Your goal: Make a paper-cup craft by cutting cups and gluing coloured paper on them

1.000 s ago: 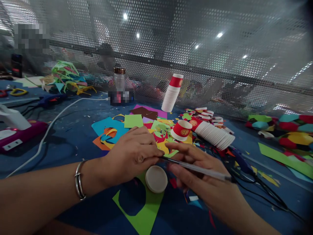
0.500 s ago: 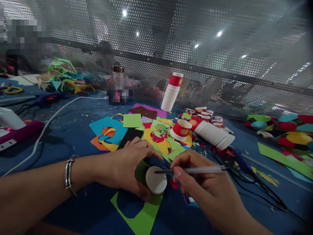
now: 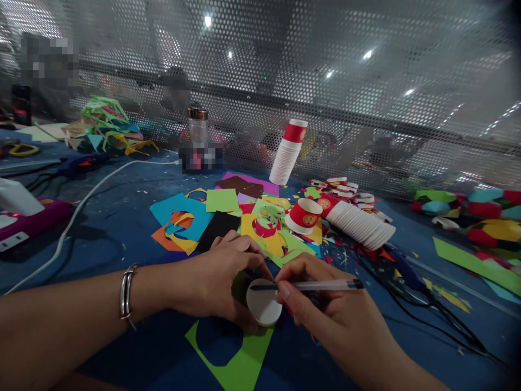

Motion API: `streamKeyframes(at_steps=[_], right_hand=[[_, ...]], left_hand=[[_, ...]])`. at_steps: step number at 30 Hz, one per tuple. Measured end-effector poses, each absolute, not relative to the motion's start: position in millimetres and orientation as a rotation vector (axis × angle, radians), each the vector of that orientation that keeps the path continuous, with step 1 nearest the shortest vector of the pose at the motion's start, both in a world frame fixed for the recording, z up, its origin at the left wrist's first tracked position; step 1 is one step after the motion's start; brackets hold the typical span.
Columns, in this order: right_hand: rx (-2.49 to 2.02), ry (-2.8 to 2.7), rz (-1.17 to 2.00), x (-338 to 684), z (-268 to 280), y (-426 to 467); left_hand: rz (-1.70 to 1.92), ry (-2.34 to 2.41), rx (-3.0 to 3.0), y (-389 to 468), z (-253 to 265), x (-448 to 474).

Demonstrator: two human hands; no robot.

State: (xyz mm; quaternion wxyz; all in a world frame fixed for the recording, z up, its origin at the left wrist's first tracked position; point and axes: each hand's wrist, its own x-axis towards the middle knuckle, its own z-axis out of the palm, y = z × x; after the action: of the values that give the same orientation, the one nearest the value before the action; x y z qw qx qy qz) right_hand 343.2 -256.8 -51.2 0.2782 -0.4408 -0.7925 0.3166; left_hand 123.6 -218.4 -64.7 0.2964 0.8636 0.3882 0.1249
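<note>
My left hand [image 3: 228, 274] is curled around a white round piece [image 3: 264, 309] with a flat top, thumb at its near side and fingers at its far side; whether it is an upturned paper cup cannot be made out. Between thumb and fingers of my right hand [image 3: 325, 309] is a pen [image 3: 321, 285] with a clear barrel, lying almost level, its dark tip over the white top. Below my left hand lies a green paper sheet [image 3: 242, 369] with a large round hole cut in it.
Coloured paper scraps [image 3: 183, 212] spread beyond my hands, with a red and white paper cup [image 3: 305, 217] among them. One cup stack [image 3: 287, 155] stands leaning, another [image 3: 360, 225] lies down. Black cables [image 3: 431, 312] run right, and a power strip [image 3: 28, 228] sits left.
My left hand has closed in around the white piece. My right hand has moved slightly left with the pen, whose barrel now sits nearer the white top.
</note>
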Motion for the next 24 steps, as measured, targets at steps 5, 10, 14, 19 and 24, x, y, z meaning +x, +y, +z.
streamKeyframes(at_steps=[5,10,14,19,24], right_hand=[[-1.181,-2.142,0.899,344,-54,-254],[-1.184,-2.111,1.059,348,-56,-256],[-1.241,-2.032,1.233,349,-55,-257],[-1.264,-2.025,1.248,351,-51,-255],[-1.294,-2.117,1.085,352,-46,-251]], left_hand=[[0.318,1.044,2.297,-218,-65,124],[0.321,1.058,2.290,-217,-67,124],[0.343,1.042,2.271,-218,-68,122],[0.343,1.062,2.257,-217,-70,121],[0.310,1.066,2.240,-218,-64,122]])
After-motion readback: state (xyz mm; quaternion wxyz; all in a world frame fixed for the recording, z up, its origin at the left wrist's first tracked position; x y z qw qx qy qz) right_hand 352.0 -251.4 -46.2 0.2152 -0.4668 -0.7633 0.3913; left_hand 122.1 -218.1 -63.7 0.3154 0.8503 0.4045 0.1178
